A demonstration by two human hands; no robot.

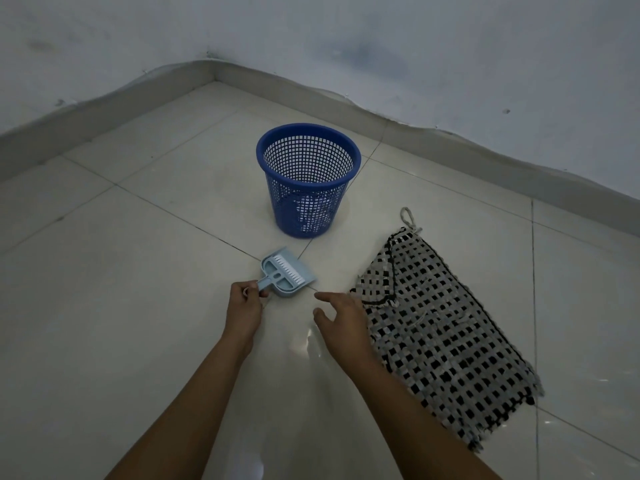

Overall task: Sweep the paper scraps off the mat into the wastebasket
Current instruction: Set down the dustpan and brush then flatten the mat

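A black-and-white woven mat point(440, 327) lies on the tiled floor at the right, one corner folded over. A blue mesh wastebasket point(308, 178) stands upright beyond it, with pale scraps point(313, 207) showing through its lower wall. A small pale-blue dustpan point(285, 273) with a brush nested in it rests on the floor. My left hand point(244, 308) grips the dustpan's handle. My right hand point(341, 322) hovers just left of the mat's near-left edge, fingers apart, holding nothing.
Glossy beige floor tiles point(138, 289) spread all around. White walls with a grey skirting board point(450, 133) meet in a corner behind the wastebasket.
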